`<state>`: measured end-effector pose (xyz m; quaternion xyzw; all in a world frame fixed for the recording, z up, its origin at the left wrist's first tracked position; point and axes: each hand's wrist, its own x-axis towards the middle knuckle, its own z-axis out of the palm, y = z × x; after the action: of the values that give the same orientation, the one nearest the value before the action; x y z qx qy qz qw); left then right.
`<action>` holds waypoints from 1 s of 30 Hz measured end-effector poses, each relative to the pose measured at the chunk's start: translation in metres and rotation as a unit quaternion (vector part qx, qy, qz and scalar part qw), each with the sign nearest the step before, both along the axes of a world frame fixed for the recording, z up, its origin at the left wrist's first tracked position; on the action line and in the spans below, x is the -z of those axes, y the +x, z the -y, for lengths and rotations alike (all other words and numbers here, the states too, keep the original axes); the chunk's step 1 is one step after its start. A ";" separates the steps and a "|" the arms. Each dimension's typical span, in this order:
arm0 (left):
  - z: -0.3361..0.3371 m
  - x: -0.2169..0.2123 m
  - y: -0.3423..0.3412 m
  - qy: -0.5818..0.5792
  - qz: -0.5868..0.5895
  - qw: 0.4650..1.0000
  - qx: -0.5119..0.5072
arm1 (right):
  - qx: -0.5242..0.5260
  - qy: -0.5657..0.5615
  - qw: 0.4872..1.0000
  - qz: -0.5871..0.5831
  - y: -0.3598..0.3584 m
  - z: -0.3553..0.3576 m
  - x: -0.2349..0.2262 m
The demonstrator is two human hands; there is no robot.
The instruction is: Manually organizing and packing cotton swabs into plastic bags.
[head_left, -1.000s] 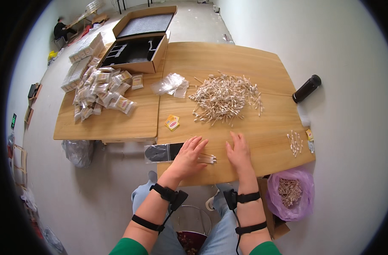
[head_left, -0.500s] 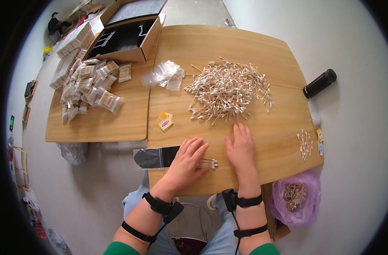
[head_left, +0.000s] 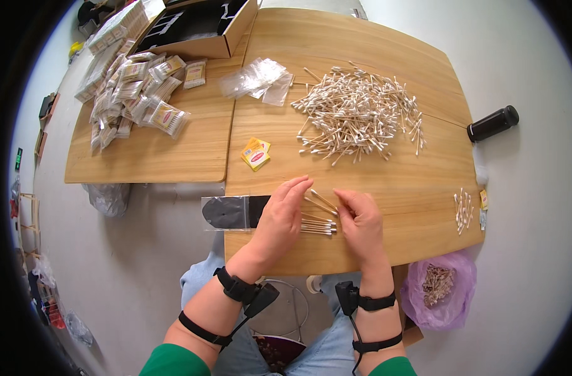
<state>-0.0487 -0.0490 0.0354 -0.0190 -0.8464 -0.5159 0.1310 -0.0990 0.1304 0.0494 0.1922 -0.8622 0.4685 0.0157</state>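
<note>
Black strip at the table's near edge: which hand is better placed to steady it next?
Probably the left hand: it covers part of the black strip. The right hand is farther off, near two loose swabs.

2 hands (head_left: 278, 216), 1 black bottle (head_left: 493, 124), 1 purple bag (head_left: 459, 293), cotton swabs (head_left: 361, 116) too many to count

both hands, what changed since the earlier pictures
The right hand has pulled back from the cotton swab pile, its fingers curled in; it now appears to pinch two cotton swabs. The left hand, flatter before, has tipped up on edge. The yellow cards and row of swabs stayed put.
</note>
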 end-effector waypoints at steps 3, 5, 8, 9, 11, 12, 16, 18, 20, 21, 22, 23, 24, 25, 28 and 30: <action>0.001 0.004 -0.001 -0.055 -0.019 0.998 0.022 | 0.033 0.018 0.999 0.004 -0.003 0.000 0.003; -0.001 0.003 -0.002 -0.090 -0.020 0.995 0.033 | 0.029 0.036 0.999 -0.001 -0.006 0.000 0.003; -0.001 0.000 -0.003 -0.151 -0.021 0.986 0.062 | -0.035 0.093 0.993 -0.062 -0.008 -0.001 -0.001; -0.001 0.000 -0.005 -0.176 -0.020 0.981 0.079 | -0.064 0.094 0.993 -0.041 -0.009 -0.002 -0.001; 0.001 0.002 -0.003 -0.165 -0.022 0.983 0.076 | -0.093 0.093 0.991 -0.022 -0.011 -0.002 0.002; 0.002 0.002 -0.003 -0.156 -0.022 0.985 0.073 | -0.051 0.082 0.995 -0.014 -0.014 -0.001 0.005; 0.003 -0.001 -0.001 -0.135 -0.022 0.988 0.071 | 0.014 0.143 0.988 -0.065 -0.028 0.012 -0.002; 0.000 0.001 -0.002 -0.138 -0.038 0.986 0.080 | 0.019 0.178 0.980 -0.092 -0.033 0.021 0.002; -0.001 0.005 -0.003 -0.126 -0.042 0.988 0.082 | 0.024 0.215 0.969 -0.119 -0.034 0.027 0.006; -0.002 0.006 -0.003 -0.111 -0.046 0.989 0.081 | 0.034 0.233 0.962 -0.136 -0.034 0.028 0.008; -0.004 0.007 -0.003 -0.110 -0.047 0.989 0.084 | 0.043 0.253 0.954 -0.153 -0.035 0.028 0.010; -0.006 0.007 -0.001 -0.050 -0.030 0.997 0.050 | 0.043 0.252 0.955 -0.152 -0.035 0.027 0.013; -0.008 0.008 0.000 0.011 -0.013 1.000 0.016 | 0.042 0.205 0.967 -0.144 -0.035 0.024 0.016; -0.009 0.005 0.001 0.011 -0.011 1.000 0.015 | 0.040 0.158 0.977 -0.135 -0.036 0.019 0.018; -0.018 0.002 0.010 0.234 0.152 0.958 -0.064 | 0.043 0.139 0.987 -0.073 -0.032 -0.001 0.014; -0.017 0.005 0.004 0.319 0.091 0.942 -0.051 | 0.041 0.116 0.991 -0.060 -0.029 -0.004 0.012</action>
<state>-0.0447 -0.0320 0.0304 0.1137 -0.6454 -0.7513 0.0786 -0.1281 0.1344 0.0372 0.1844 -0.9153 0.3521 0.0643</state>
